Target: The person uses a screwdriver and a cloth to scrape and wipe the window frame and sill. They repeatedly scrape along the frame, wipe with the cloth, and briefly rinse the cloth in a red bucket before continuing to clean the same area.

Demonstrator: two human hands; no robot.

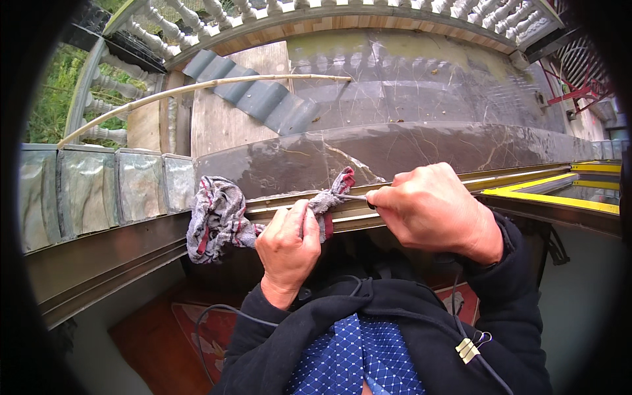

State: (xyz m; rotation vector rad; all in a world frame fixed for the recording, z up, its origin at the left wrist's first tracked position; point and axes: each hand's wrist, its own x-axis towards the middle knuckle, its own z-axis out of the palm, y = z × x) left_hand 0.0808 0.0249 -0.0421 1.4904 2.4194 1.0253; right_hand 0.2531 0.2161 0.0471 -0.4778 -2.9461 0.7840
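Over the metal window track [429, 190] my left hand [291, 242] grips a grey and red cloth [217, 217]; its bunched bulk lies to the left, on the frame and sill. My right hand [429, 212] is closed around the dark handle of a thin metal-shafted tool [351, 197], perhaps a screwdriver. The shaft points left and meets the twisted cloth end between my hands. The tool's tip is hidden in the cloth, and most of its handle is inside my right fist.
Beyond the dark stone sill [424, 143] are a bamboo pole [197, 86], a corrugated sheet [256, 98] and a wooden board [217, 116]. A white balustrade [215, 12] borders the balcony. Yellow-edged window sash [553, 200] stands at right; a cable [237, 312] crosses my jacket.
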